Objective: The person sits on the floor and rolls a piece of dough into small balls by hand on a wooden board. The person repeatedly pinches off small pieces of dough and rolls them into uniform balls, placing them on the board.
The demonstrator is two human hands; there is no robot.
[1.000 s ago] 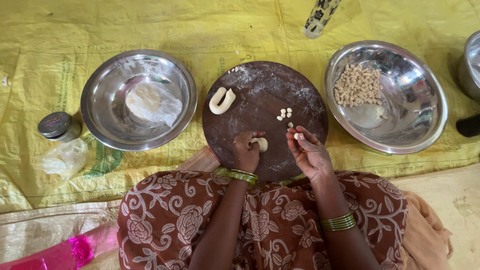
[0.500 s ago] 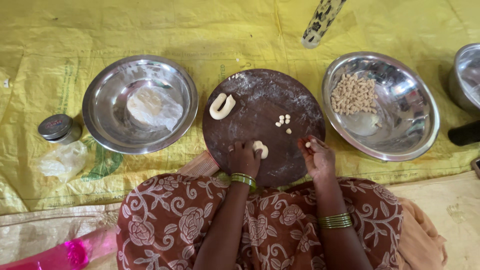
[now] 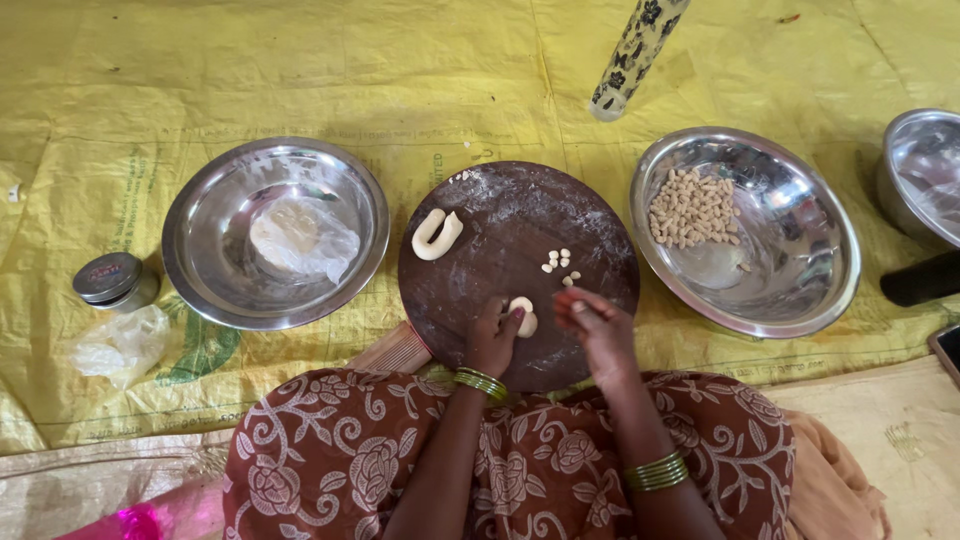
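A small lump of dough point(image 3: 523, 316) lies on the near part of the round dark board point(image 3: 480, 290). The left hand point(image 3: 490, 340) rests on it, fingers curled around the lump. The right hand point(image 3: 598, 335) hovers just beside, fingertips point(image 3: 572, 304) pinched together on a tiny piece. Small cut pieces point(image 3: 558, 264) lie near the board's centre; a curved dough roll point(image 3: 437, 234) lies at its far left. Steel bowls flank the board: the left bowl point(image 3: 200, 240) holds a wrapped lump, the right bowl point(image 3: 800, 260) holds many small pieces.

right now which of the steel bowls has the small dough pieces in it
The steel bowl right of the round board: it holds a heap of small pale pieces. The left bowl holds a plastic-wrapped lump; the far-right one is cut off.
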